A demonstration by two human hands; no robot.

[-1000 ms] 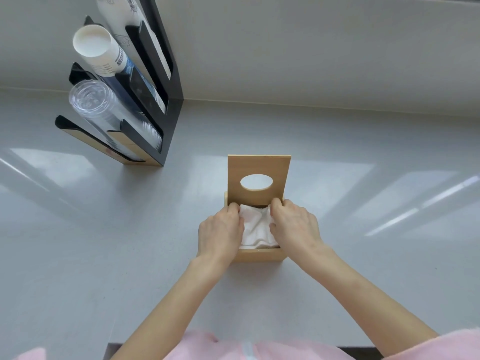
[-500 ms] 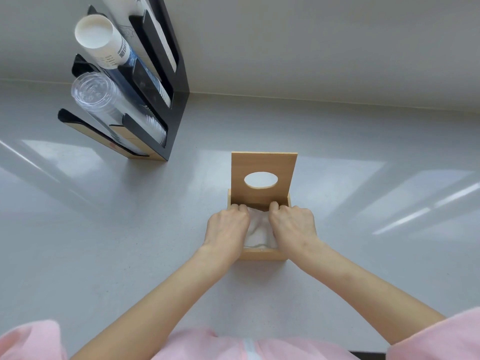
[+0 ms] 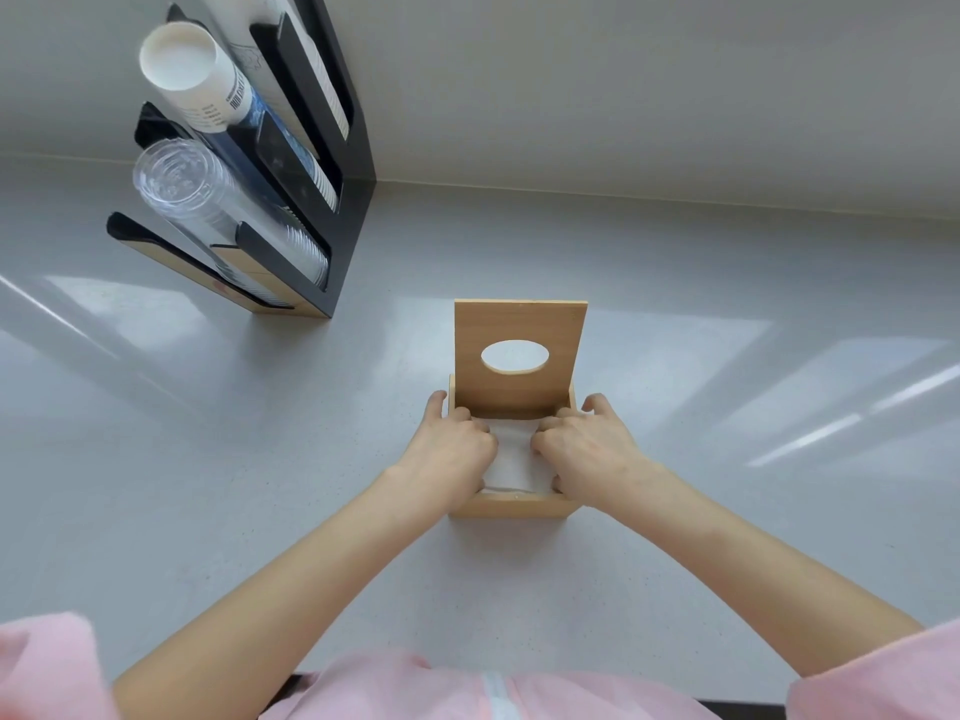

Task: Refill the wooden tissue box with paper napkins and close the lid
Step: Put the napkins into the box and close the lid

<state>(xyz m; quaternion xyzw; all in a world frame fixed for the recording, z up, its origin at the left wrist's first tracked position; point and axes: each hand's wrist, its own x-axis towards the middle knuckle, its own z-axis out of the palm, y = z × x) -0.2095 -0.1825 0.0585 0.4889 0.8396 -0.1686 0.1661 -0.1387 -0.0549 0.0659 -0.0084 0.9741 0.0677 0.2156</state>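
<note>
A wooden tissue box sits on the grey counter in front of me. Its lid stands upright at the back, with an oval hole in it. White paper napkins lie inside the box. My left hand presses on the napkins at the box's left side, thumb outside the left wall. My right hand presses on them at the right side, fingers curled over the right wall. Most of the napkin stack is hidden by my hands.
A black cup and lid dispenser rack stands at the back left, holding paper cups and clear plastic cups. A pale wall runs behind the counter. My pink sleeves show at the bottom.
Both hands have sunk lower into the box and spread toward its side walls, pushing the napkins down. The lid has stayed upright.
</note>
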